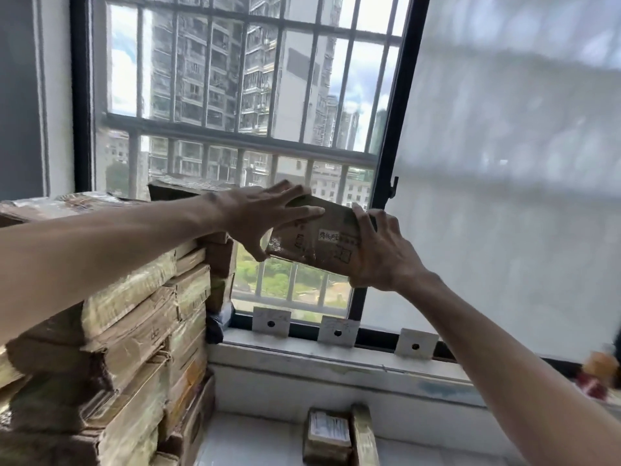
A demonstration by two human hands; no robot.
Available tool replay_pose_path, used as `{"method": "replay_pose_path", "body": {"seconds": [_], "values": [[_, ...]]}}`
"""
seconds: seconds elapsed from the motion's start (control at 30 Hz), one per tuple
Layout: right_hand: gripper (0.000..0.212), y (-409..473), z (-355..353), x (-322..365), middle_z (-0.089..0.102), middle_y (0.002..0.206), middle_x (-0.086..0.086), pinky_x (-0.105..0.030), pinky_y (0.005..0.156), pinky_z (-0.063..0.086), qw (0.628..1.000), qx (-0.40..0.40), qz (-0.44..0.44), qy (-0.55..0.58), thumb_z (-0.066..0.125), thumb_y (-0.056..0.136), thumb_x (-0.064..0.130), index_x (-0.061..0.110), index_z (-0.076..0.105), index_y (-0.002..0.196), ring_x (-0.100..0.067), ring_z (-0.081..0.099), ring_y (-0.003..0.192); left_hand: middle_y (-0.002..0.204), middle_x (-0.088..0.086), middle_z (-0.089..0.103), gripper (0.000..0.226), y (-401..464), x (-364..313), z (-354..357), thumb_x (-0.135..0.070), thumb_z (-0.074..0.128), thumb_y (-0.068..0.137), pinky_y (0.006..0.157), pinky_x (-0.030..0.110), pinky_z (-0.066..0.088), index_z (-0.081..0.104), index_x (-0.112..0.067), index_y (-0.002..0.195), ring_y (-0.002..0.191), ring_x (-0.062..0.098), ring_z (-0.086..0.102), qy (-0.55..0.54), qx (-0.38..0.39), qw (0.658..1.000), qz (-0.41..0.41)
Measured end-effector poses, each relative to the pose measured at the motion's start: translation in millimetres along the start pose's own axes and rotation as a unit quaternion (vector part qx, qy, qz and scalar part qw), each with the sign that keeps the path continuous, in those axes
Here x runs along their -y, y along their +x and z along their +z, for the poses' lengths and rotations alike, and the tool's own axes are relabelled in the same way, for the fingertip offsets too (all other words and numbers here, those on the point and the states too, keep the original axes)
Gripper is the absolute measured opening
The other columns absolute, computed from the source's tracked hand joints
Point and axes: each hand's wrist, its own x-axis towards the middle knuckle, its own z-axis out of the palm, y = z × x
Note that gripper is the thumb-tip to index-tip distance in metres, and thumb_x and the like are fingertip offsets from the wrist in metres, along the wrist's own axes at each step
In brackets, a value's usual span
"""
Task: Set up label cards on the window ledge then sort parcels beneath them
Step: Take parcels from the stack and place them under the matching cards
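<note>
Up at chest height, a brown cardboard parcel wrapped in clear tape [319, 242] is held in front of the barred window [235, 95], tilted down to the right. Its facing side carries a small white label with dark characters too blurred to read, plus faint stamped marks. The left hand [262, 220] lies over the parcel's upper left corner with fingers spread and nearly straight, thumb under the lower edge. The right hand [376, 253] clasps the parcel's right end, fingers curled over the top and palm against the side. Below the parcel, three small white label cards [337, 331] stand along the white window ledge [302, 351]; each has a dark round hole, and their faint writing is illegible. Left of the parcel rises a tall stack of taped cardboard boxes [134, 314]. Beneath the ledge, far below the parcel, lie two small taped packets [327, 435], one with a white printed label, unreadable.
</note>
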Motion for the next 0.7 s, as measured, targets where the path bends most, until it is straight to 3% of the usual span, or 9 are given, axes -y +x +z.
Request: {"method": "replay_pose_path", "body": {"seconds": [0.1, 0.17, 0.3, 0.43, 0.7], "values": [[0.133, -14.3, -1.6, -10.7, 0.021, 0.141, -0.004, -0.043, 0.075, 0.058, 1.000, 0.017, 0.008, -0.003, 0.091, 0.056, 0.047, 0.030, 0.002, 0.153, -0.028, 0.024, 0.134, 0.143, 0.012, 0.020, 0.136, 10.1, -16.5, -2.0, -0.069, 0.078, 0.060, 0.075, 0.012, 0.036, -0.015, -0.038, 0.155, 0.121, 0.022, 0.029, 0.003, 0.005, 1.000, 0.009], [0.134, -24.8, -1.1, -17.7, 0.023, 0.140, -0.005, -0.039, 0.071, 0.055, 0.999, 0.033, 0.012, -0.003, 0.092, 0.054, 0.045, 0.032, 0.002, 0.153, -0.029, 0.025, 0.133, 0.144, 0.010, 0.015, 0.135, 15.8, -26.4, 1.3, -0.068, 0.078, 0.062, 0.068, 0.011, 0.035, -0.022, -0.045, 0.150, 0.122, 0.022, 0.028, -0.029, 0.012, 0.999, 0.008], [0.136, -43.0, 5.1, -34.0, 0.023, 0.144, -0.008, -0.039, 0.075, 0.053, 0.998, 0.067, 0.005, -0.013, 0.093, 0.054, 0.044, 0.031, 0.001, 0.154, -0.030, 0.025, 0.134, 0.145, 0.012, 0.015, 0.135, 24.2, -60.2, 5.0, -0.069, 0.078, 0.063, 0.084, 0.029, 0.049, -0.023, -0.044, 0.148, 0.125, 0.025, 0.030, -0.045, 0.021, 0.999, -0.001], [0.137, -56.4, 15.4, -47.5, 0.022, 0.146, -0.008, -0.043, 0.082, 0.056, 0.994, 0.102, 0.005, -0.029, 0.091, 0.055, 0.049, 0.030, -0.001, 0.155, -0.030, 0.024, 0.135, 0.138, 0.012, 0.022, 0.133, 35.9, -84.0, 19.5, -0.064, 0.079, 0.065, 0.085, 0.032, 0.053, -0.020, -0.039, 0.150, 0.119, 0.024, 0.031, -0.052, 0.035, 0.998, -0.010], [0.140, -86.4, 51.8, -76.8, 0.020, 0.147, -0.006, -0.044, 0.087, 0.056, 0.987, 0.162, -0.010, -0.006, 0.090, 0.057, 0.053, 0.031, -0.007, 0.156, -0.028, 0.023, 0.137, 0.144, 0.009, 0.017, 0.132, 48.1, -128.9, 50.6, -0.073, 0.075, 0.061, 0.085, 0.034, 0.054, -0.018, -0.044, 0.151, 0.123, 0.025, 0.029, -0.087, 0.085, 0.992, -0.024]]}}
